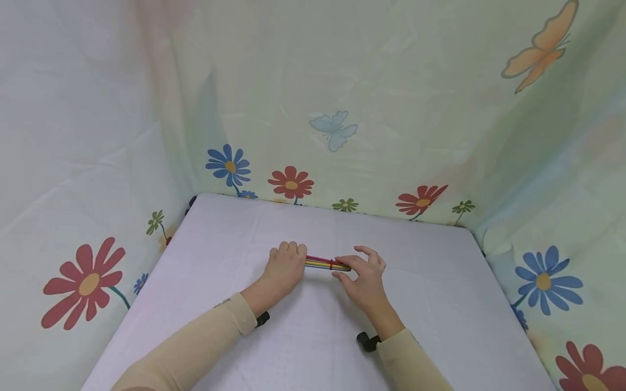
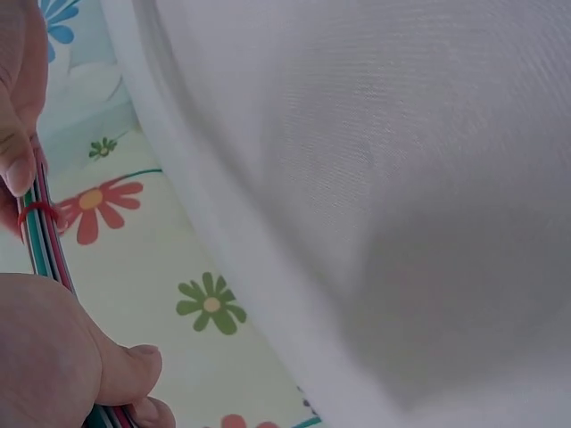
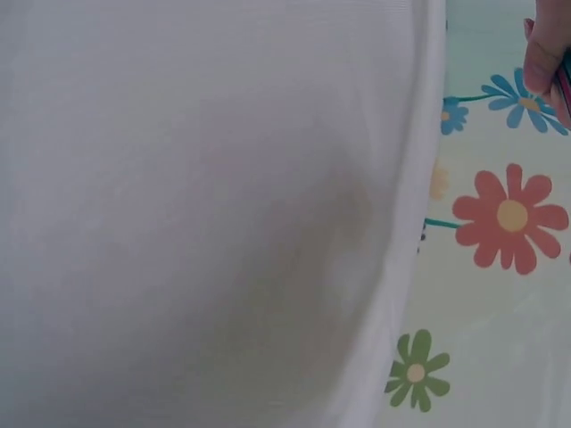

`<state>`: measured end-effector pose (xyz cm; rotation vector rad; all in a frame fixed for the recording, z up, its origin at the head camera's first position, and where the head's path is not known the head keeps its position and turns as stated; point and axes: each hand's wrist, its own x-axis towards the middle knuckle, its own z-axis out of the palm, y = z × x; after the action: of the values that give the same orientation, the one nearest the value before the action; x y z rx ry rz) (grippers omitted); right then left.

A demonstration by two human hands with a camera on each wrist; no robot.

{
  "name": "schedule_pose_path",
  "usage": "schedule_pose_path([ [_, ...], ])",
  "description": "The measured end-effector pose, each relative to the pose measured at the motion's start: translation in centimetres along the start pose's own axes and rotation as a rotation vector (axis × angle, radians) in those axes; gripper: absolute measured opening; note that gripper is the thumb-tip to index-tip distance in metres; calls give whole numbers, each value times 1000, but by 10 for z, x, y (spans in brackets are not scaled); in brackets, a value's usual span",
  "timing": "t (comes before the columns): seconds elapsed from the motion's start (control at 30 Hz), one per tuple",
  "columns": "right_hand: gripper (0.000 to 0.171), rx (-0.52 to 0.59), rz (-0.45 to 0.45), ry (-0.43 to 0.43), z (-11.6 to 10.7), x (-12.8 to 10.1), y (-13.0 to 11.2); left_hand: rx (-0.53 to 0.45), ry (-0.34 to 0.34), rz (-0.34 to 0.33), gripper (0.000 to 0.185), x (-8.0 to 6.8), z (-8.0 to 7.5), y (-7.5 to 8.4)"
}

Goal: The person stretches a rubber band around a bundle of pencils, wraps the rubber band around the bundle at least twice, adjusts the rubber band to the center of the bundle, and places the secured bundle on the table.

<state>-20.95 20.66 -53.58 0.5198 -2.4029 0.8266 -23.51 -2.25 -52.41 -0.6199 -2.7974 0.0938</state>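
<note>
Above the table, a bundle of thin coloured sticks (image 1: 319,263) is held roughly level between both hands. Red, yellow and blue show along it, and green in the left wrist view. A red elastic band (image 2: 37,212) circles the bundle near its right end. My left hand (image 1: 286,266) grips the left part, fingers curled round it, hiding that end. Thumb and index finger of my right hand (image 1: 364,279) pinch the bundle's right end close to the band; its other fingers are raised and bent. The right wrist view catches only part of the left hand (image 3: 546,62) at its edge.
A white cloth covers the table (image 1: 303,342) below the hands. Curtains (image 1: 391,108) printed with flowers and butterflies stand behind it and along both sides. Black wrist devices (image 1: 368,342) are strapped under the beige sleeves (image 1: 195,339).
</note>
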Motion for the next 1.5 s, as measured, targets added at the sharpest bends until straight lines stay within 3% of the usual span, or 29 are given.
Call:
schedule_pose_path([
  [0.2,31,79,-57,10,-2,2,0,-17,9,30,17,1,-3,3],
  [0.4,31,-29,-7,-70,-3,8,-10,7,7,31,19,1,-6,5],
  [0.6,29,-134,-13,-120,-2,11,-17,28,-1,36,18,1,-4,6],
  [0.87,29,-140,3,-173,-1,14,-20,67,24,57,20,2,-4,8],
  [1.07,31,-111,49,-216,-2,15,-23,66,-21,76,23,3,-6,14],
  [1.3,38,-77,83,-139,-12,14,-19,33,-28,48,20,2,-11,14],
  [1.5,32,-46,26,-83,-14,7,-8,16,-30,39,19,1,-8,7],
])
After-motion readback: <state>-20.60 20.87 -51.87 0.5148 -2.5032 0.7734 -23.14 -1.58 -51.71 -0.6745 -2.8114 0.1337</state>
